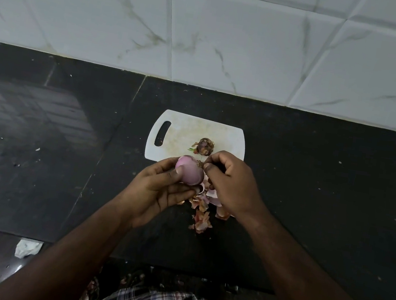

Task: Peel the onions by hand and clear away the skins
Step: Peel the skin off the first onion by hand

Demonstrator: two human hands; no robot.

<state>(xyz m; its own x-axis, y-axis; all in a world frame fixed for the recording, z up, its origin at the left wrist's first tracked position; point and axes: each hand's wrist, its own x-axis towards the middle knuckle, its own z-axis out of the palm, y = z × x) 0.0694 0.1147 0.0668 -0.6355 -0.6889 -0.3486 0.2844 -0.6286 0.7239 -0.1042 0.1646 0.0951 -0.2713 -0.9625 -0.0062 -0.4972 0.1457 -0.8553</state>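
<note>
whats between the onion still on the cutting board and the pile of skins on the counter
In the head view, the two hands: the left hand grips a peeled onion, the right hand pinches at its top, between the unpeeled onion and the skins.

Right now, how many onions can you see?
2. One peeled onion is held in the left hand, with the right hand picking at its top. One unpeeled onion sits on the board. The hands may hide others.
</note>
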